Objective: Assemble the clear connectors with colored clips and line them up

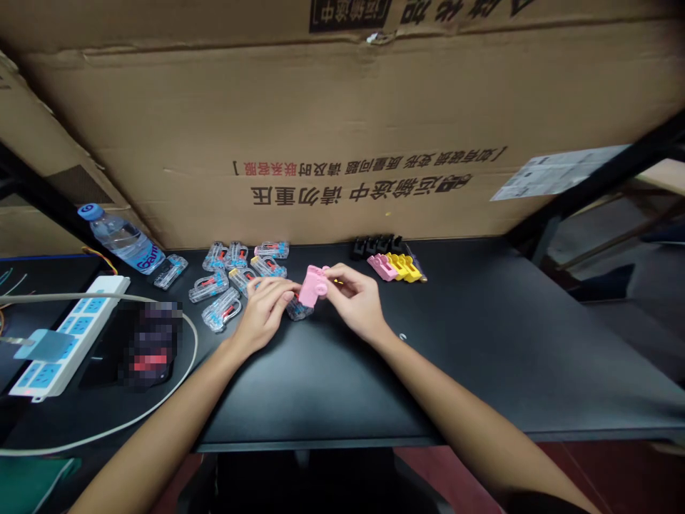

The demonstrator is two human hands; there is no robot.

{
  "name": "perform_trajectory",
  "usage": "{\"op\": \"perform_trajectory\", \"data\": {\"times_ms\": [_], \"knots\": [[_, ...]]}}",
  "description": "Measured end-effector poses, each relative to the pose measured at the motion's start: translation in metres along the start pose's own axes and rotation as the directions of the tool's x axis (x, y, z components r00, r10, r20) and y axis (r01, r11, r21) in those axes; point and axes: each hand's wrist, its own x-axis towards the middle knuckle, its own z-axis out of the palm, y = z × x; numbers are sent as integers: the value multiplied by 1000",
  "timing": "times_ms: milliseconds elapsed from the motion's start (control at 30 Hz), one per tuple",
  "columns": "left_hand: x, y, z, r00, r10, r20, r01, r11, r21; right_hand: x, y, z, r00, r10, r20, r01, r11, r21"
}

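Observation:
My right hand (356, 298) pinches a small pink plastic piece (312, 287) with a round knob on its side, raised over the middle of the table. My left hand (266, 307) is just to its left, thumb and index finger close together, tips by the pink piece's left edge. What these fingers hold, if anything, is hidden. Below the pink piece lies a clear plastic gadget (298, 309), partly covered. Several similar clear gadgets with blue and red inner parts, one of them a front gadget (221, 310), lie left of and beyond my left hand.
At the back right are pink pieces (382, 267), yellow pieces (405, 268) and black pieces (375, 246). A small white bit (403, 336) lies by my right wrist. Left stand a water bottle (125, 239), a power strip (69, 339) and a cable (193, 343). Cardboard (321, 107) walls the back.

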Motion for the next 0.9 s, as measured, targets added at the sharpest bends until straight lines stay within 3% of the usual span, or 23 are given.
{"op": "perform_trajectory", "data": {"times_ms": [100,367,567,733,900], "knots": [[1,-1,-2,1000,-3,5,3,999,44,8,5,-8,990,126,-57,-117,984,131],[-1,-3,-2,975,39,219,-83,978,191,14,6,-10,949,310,-57,-277,907,318],[1,-2,-5,973,45,226,-89,978,188,10,9,-6,926,376,36,-369,879,302],[3,-2,-6,978,38,203,-69,987,147,8,13,-7,923,381,49,-379,881,282],[4,-4,-8,961,88,263,-122,986,114,9,11,-6,900,430,76,-431,846,314]]}}
